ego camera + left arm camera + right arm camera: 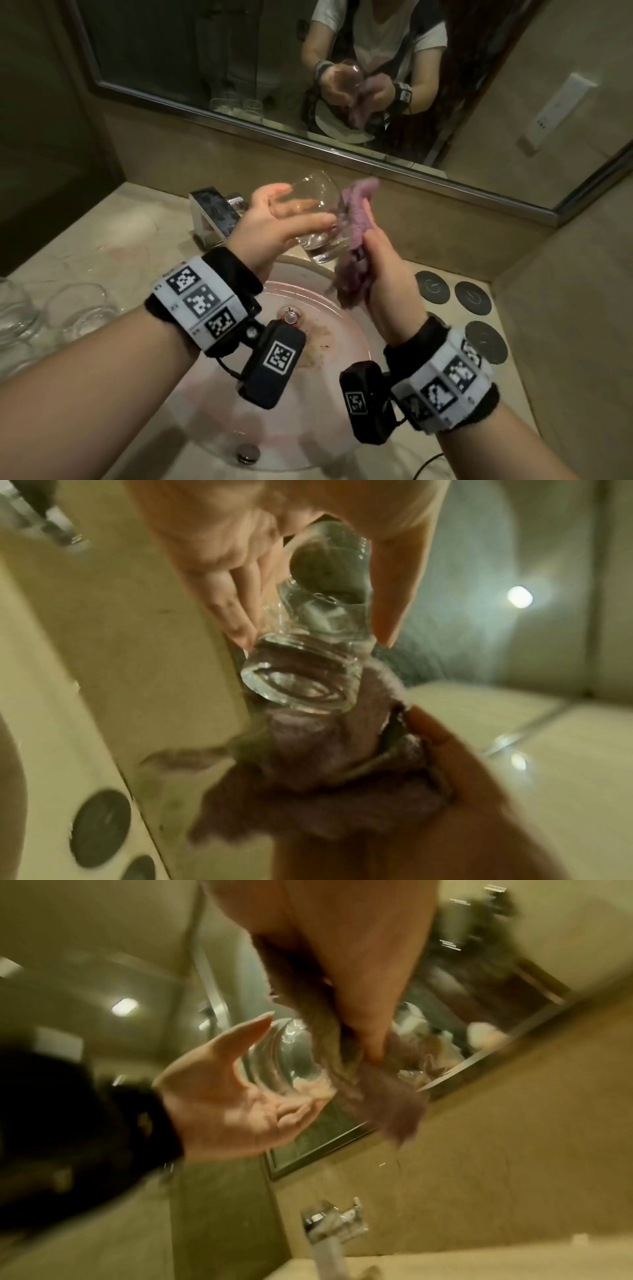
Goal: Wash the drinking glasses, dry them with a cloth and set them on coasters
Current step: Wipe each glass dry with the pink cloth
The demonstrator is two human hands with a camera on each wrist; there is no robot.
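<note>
Between left grip [274, 228] and cloth [352, 240]: glass [317, 219]

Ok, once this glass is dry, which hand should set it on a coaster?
Probably the left hand: it already holds the glass, while the right hand grips the cloth. The coasters lie to the right, so it must reach across.

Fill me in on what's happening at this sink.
A person is drying a clear drinking glass over the sink. The left hand grips the glass, tilted on its side, while the right hand presses a purple cloth against it. Three dark coasters lie bare on the right; more glasses stand on the left.
</note>
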